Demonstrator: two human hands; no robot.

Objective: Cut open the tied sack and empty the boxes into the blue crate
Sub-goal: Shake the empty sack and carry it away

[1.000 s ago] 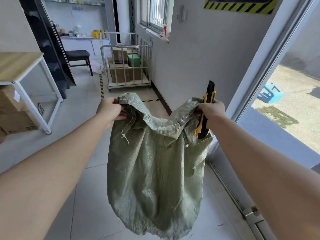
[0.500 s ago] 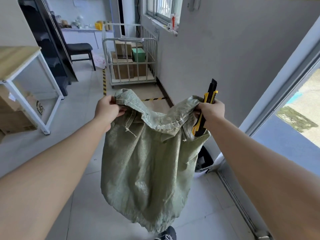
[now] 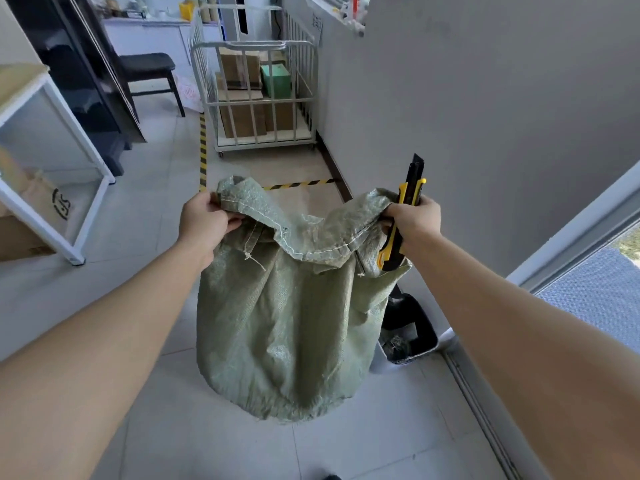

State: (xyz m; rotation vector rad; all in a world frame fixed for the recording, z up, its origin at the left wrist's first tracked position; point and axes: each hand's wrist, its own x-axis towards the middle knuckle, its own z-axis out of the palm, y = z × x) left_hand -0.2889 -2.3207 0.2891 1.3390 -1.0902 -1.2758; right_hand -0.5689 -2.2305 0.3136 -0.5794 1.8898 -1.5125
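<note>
Far left, a white-framed table [image 3: 52, 109] is cut off by the picture edge; cardboard boxes [image 3: 20, 233] under it are blurred and only partly in view. Left hand [image 3: 204, 221] is closed on the left rim of the green woven sack [image 3: 287, 327], fingers curled over the stitched hem; fingertips are hidden behind the fabric. The sack hangs between both hands above the tiled floor [image 3: 166, 427], mouth open and sagging, body limp; its inside cannot be seen, so contents cannot be told. A short loose string [image 3: 254, 259] dangles below the hem near the left hand. Behind it, against the wall, stands a white wire cart [image 3: 256, 84] holding brown boxes and one green box, partly masked by the bars. Right hand [image 3: 414, 220] is clenched on the right rim of the sack and also on a yellow-and-black utility knife [image 3: 401, 223], upright in the fist; whether the blade is out cannot be made out. Lower right, a dark bin [image 3: 408, 330] is half hidden behind the sack.
</note>
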